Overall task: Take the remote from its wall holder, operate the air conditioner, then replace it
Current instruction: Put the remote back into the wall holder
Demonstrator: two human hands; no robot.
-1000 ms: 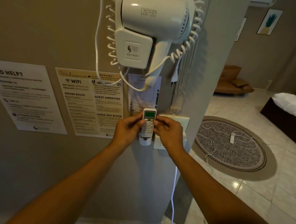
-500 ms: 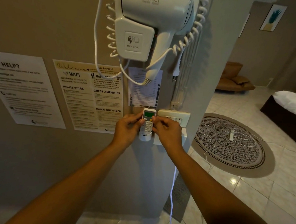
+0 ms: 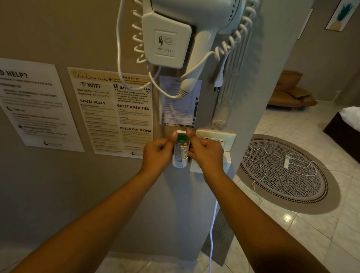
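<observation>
A small white remote (image 3: 182,146) with a green screen and grey buttons stands upright in a white wall holder (image 3: 179,163) on the beige wall. My left hand (image 3: 157,154) grips its left side, thumb up by the screen's corner. My right hand (image 3: 206,153) pinches its right side, thumb resting near the top edge. The remote's lower end sits inside the holder. No air conditioner is in view.
A white wall-mounted hair dryer (image 3: 180,27) with a coiled cord hangs directly above. Printed notices (image 3: 110,112) cover the wall to the left. A switch plate (image 3: 216,139) sits just right of the remote. A round rug (image 3: 287,173), a sofa (image 3: 290,93) and a bed (image 3: 354,125) lie to the right.
The view has dropped slightly and moved closer to the wall. Both thumbs have slid up toward the remote's top. The remote stays seated in its holder.
</observation>
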